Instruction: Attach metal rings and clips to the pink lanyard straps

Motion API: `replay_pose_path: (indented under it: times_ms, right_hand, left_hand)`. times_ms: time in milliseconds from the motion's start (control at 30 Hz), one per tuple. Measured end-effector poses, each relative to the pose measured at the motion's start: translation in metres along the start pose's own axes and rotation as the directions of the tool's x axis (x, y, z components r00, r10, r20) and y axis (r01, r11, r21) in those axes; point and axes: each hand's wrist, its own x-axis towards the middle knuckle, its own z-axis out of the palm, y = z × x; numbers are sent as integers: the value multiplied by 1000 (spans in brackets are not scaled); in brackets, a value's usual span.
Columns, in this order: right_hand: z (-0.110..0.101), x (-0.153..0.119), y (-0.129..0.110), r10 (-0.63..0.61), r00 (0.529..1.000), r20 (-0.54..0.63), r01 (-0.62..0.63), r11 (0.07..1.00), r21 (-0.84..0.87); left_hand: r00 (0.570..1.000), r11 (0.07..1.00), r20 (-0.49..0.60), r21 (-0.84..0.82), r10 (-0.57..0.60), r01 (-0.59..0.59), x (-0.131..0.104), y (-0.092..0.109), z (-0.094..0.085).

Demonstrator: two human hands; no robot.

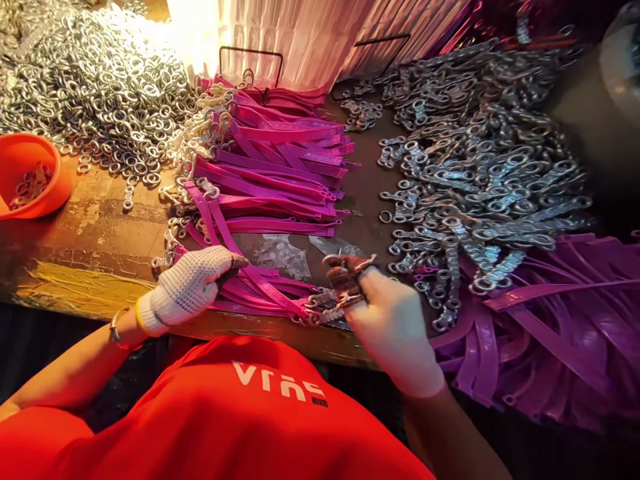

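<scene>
Magenta, flat and glossy, a strap [270,287] lay pinched by the left hand [187,281]; the right hand [387,313] clutched blurred metal [369,263].

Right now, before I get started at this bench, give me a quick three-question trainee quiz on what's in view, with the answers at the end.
1. Multiple choice: which heap lies nearest the orange tub?
A) the purple straps
B) the metal rings
C) the pink straps

2. True or false: the left hand wears a white dotted glove with a yellow cuff.

3. Short answer: which hand is closer to the heap of linked metal pieces?

Key: 1. B; 2. True; 3. The right hand.
</scene>
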Motion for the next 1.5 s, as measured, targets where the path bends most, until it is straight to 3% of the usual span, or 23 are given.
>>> replay_pose_path:
  times_ms: [133,267,433,667,767,867,933,1000,1067,1167,1333,1500]
  right_hand:
    - [24,-20,2,-198,975,100,215,952,-219]
    - [41,-33,0,-327,934,143,356,871,-337]
    - [52,-38,11,-335,938,86,346,903,-255]
    - [54,-26,4,-290,951,107,306,934,-186]
    - [52,-18,1,-332,921,206,368,913,-174]
    - [52,-15,1,-358,899,253,405,900,-162]
    - [54,-17,3,-348,916,202,379,914,-145]
    - [56,-22,6,-341,933,116,352,931,-96]
    - [56,-28,9,-328,944,27,328,944,-26]
    - [52,-33,8,-267,963,-36,267,964,6]
    - [37,-26,-2,-192,977,92,201,973,-110]
    - [30,-20,-9,-231,956,178,258,956,-143]
  left_hand:
    - [994,990,112,144,-12,-4,14,11,16]
    - [947,954,302,298,-105,11,44,33,35]
    - [900,896,355,437,-252,79,61,46,53]
    - [924,905,329,423,-194,39,65,31,56]
    - [953,964,271,259,-134,62,65,30,41]
    - [965,967,232,-191,-123,169,59,40,25]
    - [930,809,323,-493,-173,321,53,48,23]
    - [881,608,412,-645,-234,463,48,53,28]
    - [856,501,403,-694,-324,517,44,52,37]
    - [848,505,362,-685,-387,524,41,50,44]
    - [858,579,403,-635,-318,512,37,55,43]
    - [867,610,390,-618,-311,496,36,56,48]
